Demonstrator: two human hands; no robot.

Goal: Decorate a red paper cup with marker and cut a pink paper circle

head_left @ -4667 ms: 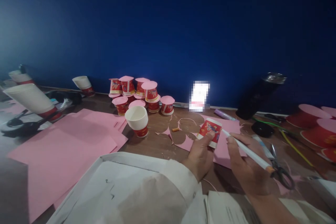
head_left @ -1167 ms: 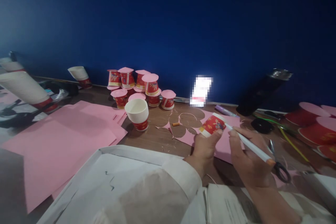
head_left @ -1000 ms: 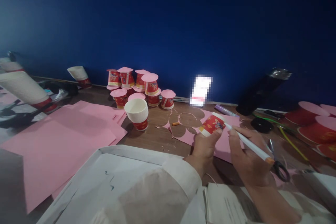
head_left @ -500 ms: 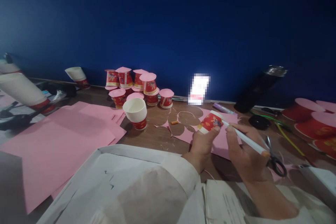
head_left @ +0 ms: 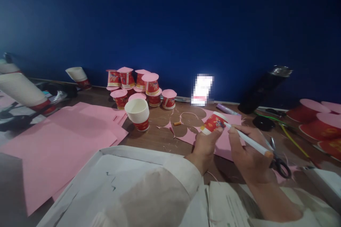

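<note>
My left hand (head_left: 206, 145) grips a red and white paper cup (head_left: 213, 122) lying on its side, its thumb along the near wall. Between the fingers of my right hand (head_left: 247, 152) is a white marker pen (head_left: 253, 143) with an orange end, its tip at or very close to the cup's rim edge. Beneath both hands lies a pink paper sheet (head_left: 225, 149) with round cut-outs. Black-handled scissors (head_left: 281, 166) rest beside my right hand, partly covered by it. A small orange pen cap (head_left: 177, 123) sits left of the cup.
Upside-down red cups topped with pink discs (head_left: 150, 78) are stacked at the back. A nested cup stack (head_left: 137, 113) stands in front of them. Large pink sheets (head_left: 71, 142) cover the left, behind a white box lid (head_left: 128, 159). A black bottle (head_left: 259, 90) and purple marker (head_left: 226, 109) lie rightward.
Almost nothing differs. The pen tip has shifted very slightly at the cup's edge; both hands keep their hold.
</note>
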